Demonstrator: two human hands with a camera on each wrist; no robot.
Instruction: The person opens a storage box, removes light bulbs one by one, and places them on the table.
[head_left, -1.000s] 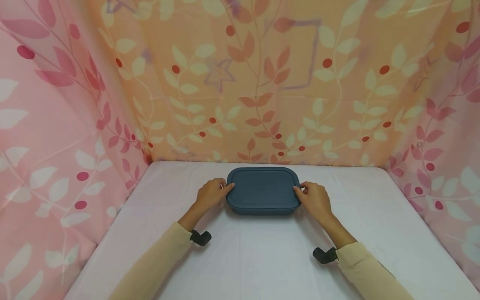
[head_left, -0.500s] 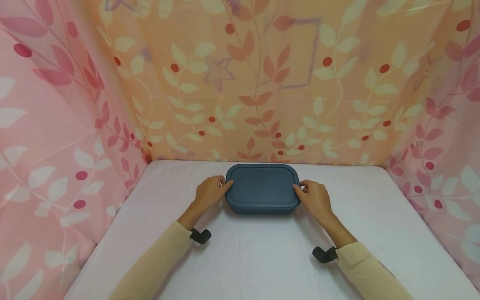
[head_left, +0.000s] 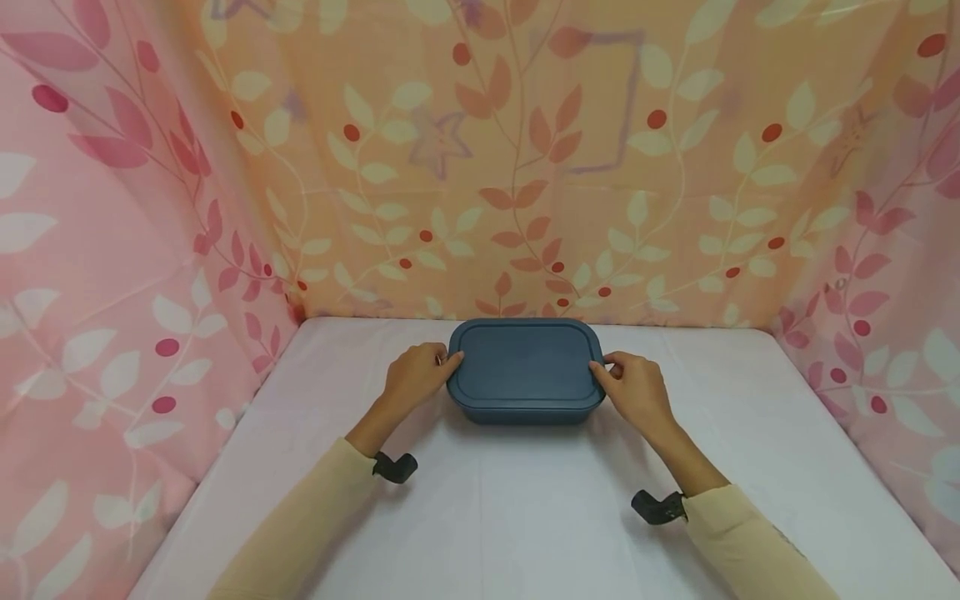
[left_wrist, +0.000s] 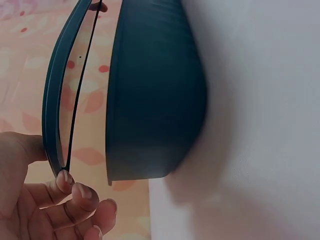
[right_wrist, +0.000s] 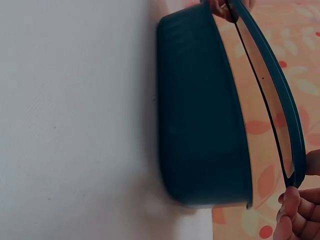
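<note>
A dark blue lid [head_left: 525,362] is held level over a matching rectangular food container [head_left: 528,417] on the white table. My left hand [head_left: 415,379] pinches the lid's left end, thumb on top and fingers beneath. At the opposite end, my right hand [head_left: 637,392] pinches it the same way. Both wrist views show a gap between lid [left_wrist: 52,95] and container [left_wrist: 155,90], with a thin dark strip along the lid's underside. Neither hand touches the container [right_wrist: 200,110] in these views. What is inside the container is hidden.
A white cloth covers the table [head_left: 495,517]. An orange patterned curtain [head_left: 420,200] hangs behind its far edge, and pink curtains [head_left: 112,275] flank both sides. Each wrist wears a small black camera [head_left: 395,468].
The lid has risen a little, and both hands have come up with it at its ends. The container appears to stay in place.
</note>
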